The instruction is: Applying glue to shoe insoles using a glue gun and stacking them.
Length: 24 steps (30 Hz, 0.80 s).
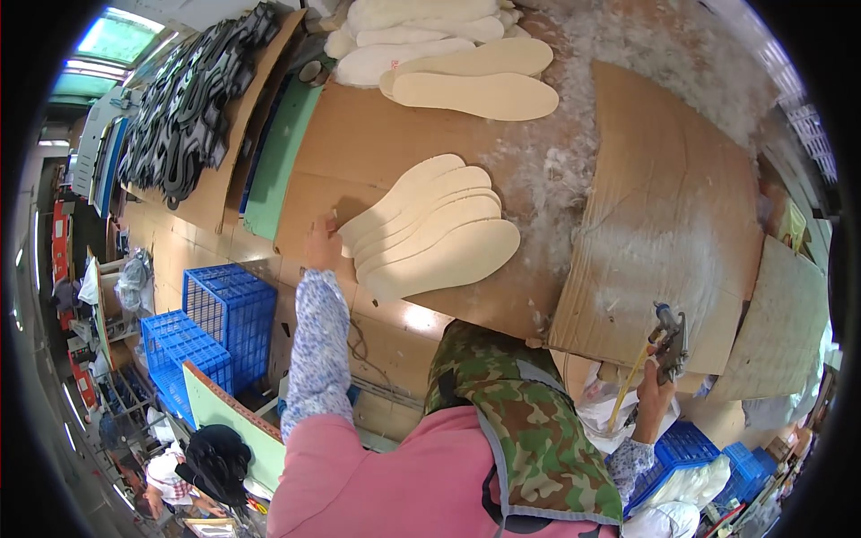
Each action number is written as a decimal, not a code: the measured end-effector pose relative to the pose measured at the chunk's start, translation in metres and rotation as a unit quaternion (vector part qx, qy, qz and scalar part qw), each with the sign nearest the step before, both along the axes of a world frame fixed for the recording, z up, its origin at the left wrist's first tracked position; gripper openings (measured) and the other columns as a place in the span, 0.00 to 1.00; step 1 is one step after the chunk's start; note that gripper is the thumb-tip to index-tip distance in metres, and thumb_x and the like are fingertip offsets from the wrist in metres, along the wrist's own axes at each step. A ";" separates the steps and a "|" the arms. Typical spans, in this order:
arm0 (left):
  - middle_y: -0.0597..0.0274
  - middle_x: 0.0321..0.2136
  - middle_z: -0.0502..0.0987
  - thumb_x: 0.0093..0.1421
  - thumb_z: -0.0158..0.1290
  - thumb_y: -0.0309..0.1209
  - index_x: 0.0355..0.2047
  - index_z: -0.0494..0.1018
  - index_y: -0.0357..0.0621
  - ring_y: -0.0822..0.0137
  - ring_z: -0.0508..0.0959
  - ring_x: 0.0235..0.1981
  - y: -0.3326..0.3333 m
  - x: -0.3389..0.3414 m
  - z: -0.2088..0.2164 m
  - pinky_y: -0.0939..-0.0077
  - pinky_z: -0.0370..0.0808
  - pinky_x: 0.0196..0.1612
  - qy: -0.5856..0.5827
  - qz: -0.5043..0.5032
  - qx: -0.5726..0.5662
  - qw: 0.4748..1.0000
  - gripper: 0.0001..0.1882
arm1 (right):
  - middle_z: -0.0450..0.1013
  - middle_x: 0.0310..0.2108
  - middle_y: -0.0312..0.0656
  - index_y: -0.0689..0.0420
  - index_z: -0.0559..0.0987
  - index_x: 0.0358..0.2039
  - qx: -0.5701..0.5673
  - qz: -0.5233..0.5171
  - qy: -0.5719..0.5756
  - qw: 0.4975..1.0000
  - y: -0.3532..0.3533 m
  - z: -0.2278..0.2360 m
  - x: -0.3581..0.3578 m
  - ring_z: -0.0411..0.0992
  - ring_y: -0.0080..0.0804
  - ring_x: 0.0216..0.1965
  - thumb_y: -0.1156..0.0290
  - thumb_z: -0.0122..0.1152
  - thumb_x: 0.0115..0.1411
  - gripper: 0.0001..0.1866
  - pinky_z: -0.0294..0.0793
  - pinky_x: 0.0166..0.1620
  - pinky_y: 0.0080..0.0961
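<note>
My left hand (pixel 325 245) pinches the narrow ends of several cream insoles (pixel 439 242), fanned out so that each overlaps the one beside it. They are held over the near left edge of the brown cardboard-covered table (pixel 350 134). Off to the right, my right hand (pixel 654 403) is wrapped round the handle of a metal spray gun (pixel 671 345) with a yellow hose (pixel 628 387) running down from it. The gun points up, above a whitened cardboard sheet (pixel 664 224). Its trigger is too small to make out.
Two loose cream insoles (pixel 475 95) lie at the back by a pile of fluffy white insoles (pixel 421 27). White fluff (pixel 556 179) clings to the table. At left are stacked dark grey pieces (pixel 193 108) and blue crates (pixel 229 314). Another person (pixel 170 475) is at lower left.
</note>
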<state>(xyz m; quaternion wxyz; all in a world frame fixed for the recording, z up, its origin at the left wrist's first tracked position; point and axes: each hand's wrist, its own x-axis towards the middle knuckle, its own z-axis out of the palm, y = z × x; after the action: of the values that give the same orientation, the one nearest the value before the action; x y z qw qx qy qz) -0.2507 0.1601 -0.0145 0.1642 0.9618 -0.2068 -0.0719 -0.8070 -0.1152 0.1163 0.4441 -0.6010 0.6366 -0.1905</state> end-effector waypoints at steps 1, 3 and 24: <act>0.48 0.42 0.71 0.49 0.50 0.23 0.46 0.68 0.43 0.47 0.70 0.46 -0.006 0.011 0.000 0.57 0.68 0.50 0.066 -0.015 -0.028 0.997 0.21 | 0.63 0.20 0.26 0.58 0.76 0.46 0.003 0.001 -0.002 1.000 0.001 -0.001 0.000 0.53 0.11 0.16 0.75 0.54 0.59 0.13 0.48 0.19 0.16; 0.49 0.41 0.72 0.48 0.50 0.24 0.45 0.68 0.43 0.47 0.71 0.45 -0.021 0.019 -0.004 0.57 0.68 0.49 0.134 -0.036 -0.058 0.989 0.21 | 0.66 0.22 0.28 0.58 0.76 0.46 -0.028 0.000 -0.003 1.000 0.004 -0.022 -0.016 0.55 0.11 0.17 0.75 0.54 0.59 0.13 0.50 0.20 0.15; 0.57 0.38 0.73 0.45 0.40 0.17 0.45 0.67 0.36 0.68 0.72 0.38 0.095 0.053 -0.047 0.76 0.69 0.40 0.275 0.141 -0.408 0.859 0.24 | 0.74 0.39 0.36 0.63 0.75 0.46 0.033 -0.013 0.031 0.999 0.014 0.003 0.041 0.68 0.21 0.38 0.78 0.54 0.59 0.14 0.67 0.41 0.19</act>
<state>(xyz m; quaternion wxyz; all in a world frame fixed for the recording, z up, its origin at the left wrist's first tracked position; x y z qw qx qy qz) -0.1976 0.2549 -0.0611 0.6002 0.7690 -0.0260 -0.2184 -0.7663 -0.1009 0.1194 0.4412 -0.5832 0.6639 -0.1562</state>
